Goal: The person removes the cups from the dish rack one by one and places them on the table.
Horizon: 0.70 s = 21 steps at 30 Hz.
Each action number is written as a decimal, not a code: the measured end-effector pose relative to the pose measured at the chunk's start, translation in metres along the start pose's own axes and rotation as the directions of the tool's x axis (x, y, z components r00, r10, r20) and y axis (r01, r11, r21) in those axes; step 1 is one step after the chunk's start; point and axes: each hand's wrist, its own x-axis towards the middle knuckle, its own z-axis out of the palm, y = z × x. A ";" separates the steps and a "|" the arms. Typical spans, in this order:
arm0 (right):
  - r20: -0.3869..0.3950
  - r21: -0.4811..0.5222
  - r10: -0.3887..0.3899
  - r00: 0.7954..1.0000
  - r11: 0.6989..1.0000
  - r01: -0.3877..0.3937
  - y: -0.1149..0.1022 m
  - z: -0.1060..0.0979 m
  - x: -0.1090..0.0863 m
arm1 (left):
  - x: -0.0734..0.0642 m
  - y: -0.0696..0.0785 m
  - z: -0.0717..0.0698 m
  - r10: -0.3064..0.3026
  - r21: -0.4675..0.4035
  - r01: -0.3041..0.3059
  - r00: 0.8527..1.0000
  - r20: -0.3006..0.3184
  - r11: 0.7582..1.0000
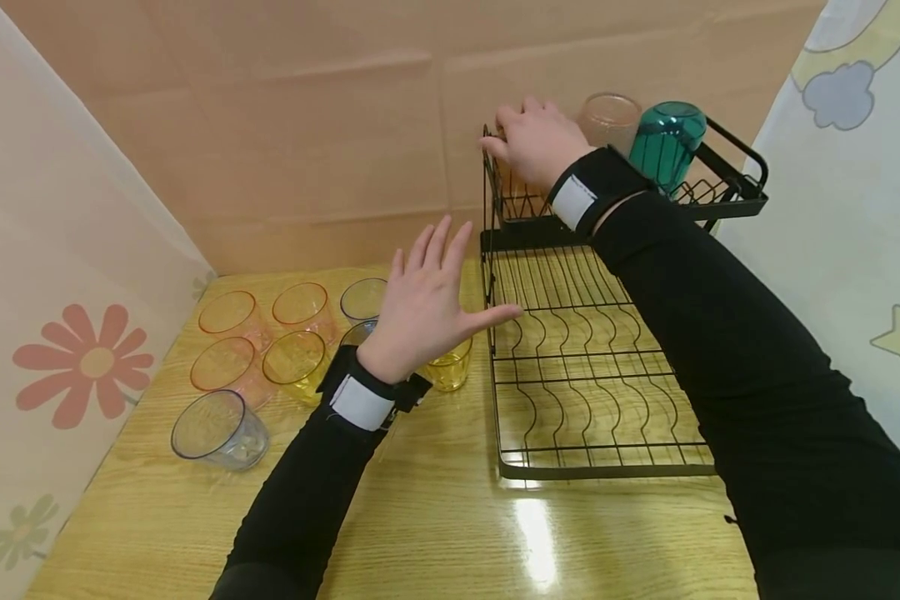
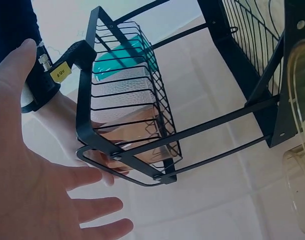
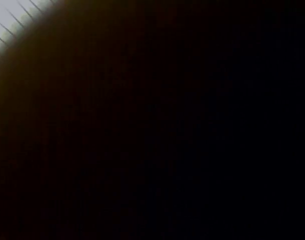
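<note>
My right hand (image 1: 538,143) is at the left end of the black dish rack's upper tier (image 1: 757,204). It holds an orange glass (image 2: 135,135) there, mostly hidden under the palm in the head view. A clear textured glass (image 1: 607,117) and a teal glass (image 1: 669,142) stand upside down beside it. My left hand (image 1: 423,312) hovers left of the rack with fingers spread, holding nothing. Partly behind it is a yellow glass (image 1: 450,371). The right wrist view is almost wholly dark.
The rack's wire lower tier (image 1: 592,371) sits on the wooden table (image 1: 435,533). Several upright glasses stand to the left: pink-orange ones (image 1: 232,317), another yellow one (image 1: 296,367), blue-rimmed ones (image 1: 363,300) and a clear one (image 1: 225,437). Sheets hang behind and at both sides.
</note>
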 end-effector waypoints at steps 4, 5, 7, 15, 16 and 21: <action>-0.044 -0.026 -0.017 0.999 1.000 0.016 0.000 0.003 0.001 | 0.000 0.000 0.002 -0.001 -0.007 0.001 1.000 0.009 1.000; -0.062 -0.038 -0.026 0.998 0.999 0.023 0.000 0.003 0.001 | 0.000 0.000 0.003 0.001 -0.008 -0.001 1.000 0.006 1.000; -0.094 -0.066 -0.045 0.995 0.997 0.039 -0.001 0.001 0.002 | 0.000 0.000 0.003 0.004 -0.010 -0.004 1.000 -0.003 1.000; -0.160 -0.111 -0.062 0.985 0.993 0.044 -0.010 -0.030 -0.003 | 0.007 0.004 -0.002 0.012 -0.022 -0.013 0.997 -0.077 1.000; -0.164 -0.111 -0.058 0.985 0.993 0.040 -0.011 -0.034 -0.004 | 0.008 0.006 -0.004 0.011 -0.027 -0.014 0.996 -0.083 1.000; -0.186 -0.078 -0.043 0.982 0.997 0.029 -0.011 -0.051 -0.009 | 0.013 0.013 -0.011 0.007 -0.037 -0.010 0.996 -0.083 0.999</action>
